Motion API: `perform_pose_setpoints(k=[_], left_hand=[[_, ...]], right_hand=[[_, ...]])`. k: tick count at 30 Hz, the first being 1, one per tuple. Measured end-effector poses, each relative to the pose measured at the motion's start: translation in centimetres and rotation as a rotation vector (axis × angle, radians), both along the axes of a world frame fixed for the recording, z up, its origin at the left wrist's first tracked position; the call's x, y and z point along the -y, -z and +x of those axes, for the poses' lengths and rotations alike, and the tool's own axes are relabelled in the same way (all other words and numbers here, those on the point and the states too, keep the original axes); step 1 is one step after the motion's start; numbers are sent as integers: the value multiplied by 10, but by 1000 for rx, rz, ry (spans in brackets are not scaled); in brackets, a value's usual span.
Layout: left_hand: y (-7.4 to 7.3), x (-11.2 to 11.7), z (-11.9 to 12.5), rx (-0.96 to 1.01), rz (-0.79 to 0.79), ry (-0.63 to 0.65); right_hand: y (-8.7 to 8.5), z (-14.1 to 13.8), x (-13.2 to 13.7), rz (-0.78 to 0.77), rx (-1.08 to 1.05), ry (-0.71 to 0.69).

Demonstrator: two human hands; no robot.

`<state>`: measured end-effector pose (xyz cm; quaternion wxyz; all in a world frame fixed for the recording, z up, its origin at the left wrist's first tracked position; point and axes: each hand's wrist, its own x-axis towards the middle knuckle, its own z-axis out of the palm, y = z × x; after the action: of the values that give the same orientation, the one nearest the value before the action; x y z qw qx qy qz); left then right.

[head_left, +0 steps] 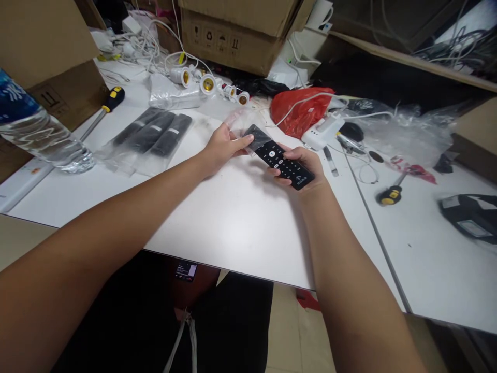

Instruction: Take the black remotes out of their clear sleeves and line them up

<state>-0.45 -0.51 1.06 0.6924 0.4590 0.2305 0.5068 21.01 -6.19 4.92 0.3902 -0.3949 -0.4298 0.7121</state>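
A black remote control point(281, 161) with white buttons is held above the white table point(233, 217). My right hand point(301, 168) grips its near end from below, fingers wrapped round it. My left hand point(225, 146) pinches the far end, where a clear plastic sleeve point(243, 124) covers the remote's tip. Both hands are closed on it.
Three bagged black remotes point(155, 133) lie to the left. A water bottle point(37, 132) stands at the far left. Two yellow-handled screwdrivers point(112, 99) point(390, 194), lamp sockets point(207, 84), a red bag point(301, 109), clear plastic bags point(407, 129) and cardboard boxes point(236, 31) surround the table.
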Motion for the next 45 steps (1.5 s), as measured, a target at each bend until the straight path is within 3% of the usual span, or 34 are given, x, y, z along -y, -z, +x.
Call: perform_pose_setpoints(k=[9,17,24,34,40,45], left_hand=[[-3,4,-3,-41,-14,1],[-6,-4,-8,104,-126,-66],[0,-4,-4,28,-78,17],[2,-11,-4,57,-67,-126],[-2,-7,-4,34,-127,-152],[-7,-3,-5,37,-111,-91]], right_hand=[[-5,-1,-2,9,-4,-17],[-4,-3,1,-69,-10,40],[-1,-8,-1,-120,10,108],[-5,-4,6,97,-61,130],[-2,-5,1,29,-168,97],[1,-2,-4,-5,-201,132]])
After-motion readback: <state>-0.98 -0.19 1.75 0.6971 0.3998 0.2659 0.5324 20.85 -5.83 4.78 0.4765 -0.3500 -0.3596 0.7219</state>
